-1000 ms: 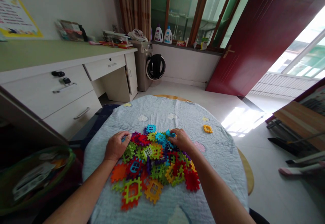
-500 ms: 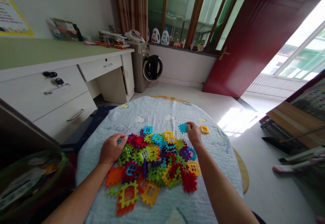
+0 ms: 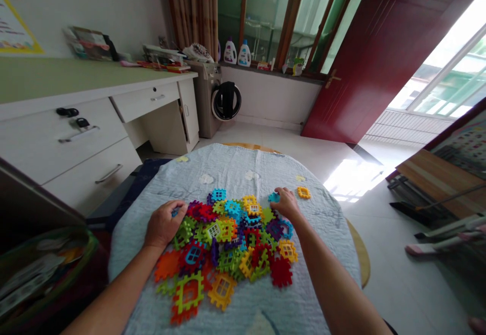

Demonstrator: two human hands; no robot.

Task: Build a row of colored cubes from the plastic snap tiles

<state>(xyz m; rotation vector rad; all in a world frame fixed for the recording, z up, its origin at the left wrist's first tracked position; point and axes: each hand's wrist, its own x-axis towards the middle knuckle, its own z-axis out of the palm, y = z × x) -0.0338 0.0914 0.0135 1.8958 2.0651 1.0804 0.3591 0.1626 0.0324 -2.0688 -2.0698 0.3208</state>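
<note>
My left hand (image 3: 165, 222) rests at the left edge of a heap of interlocking plastic building tiles (image 3: 228, 234), its fingers curled around a small blue tile (image 3: 175, 212), mostly hidden. Beyond the heap's right side, my right hand (image 3: 286, 203) has thumb and fingers on opposite edges of a light-blue tile (image 3: 273, 197), low over the cloth. The heap mixes red, green, yellow, purple, orange and blue notched squares, some with window grids. One yellow frame tile (image 3: 304, 192) lies apart, right of my right hand.
A pale blue patterned cloth (image 3: 243, 165) covers the round table. To the left stand a white desk (image 3: 87, 137) and a bin-like container (image 3: 49, 269). Behind are a washing machine (image 3: 210, 102) with its door ajar and an open red door (image 3: 349, 72).
My right hand has lowered slightly towards me with the light-blue tile, its thumb and fingers now wider apart around it. My left hand stays almost still. The camera view has shifted a little.
</note>
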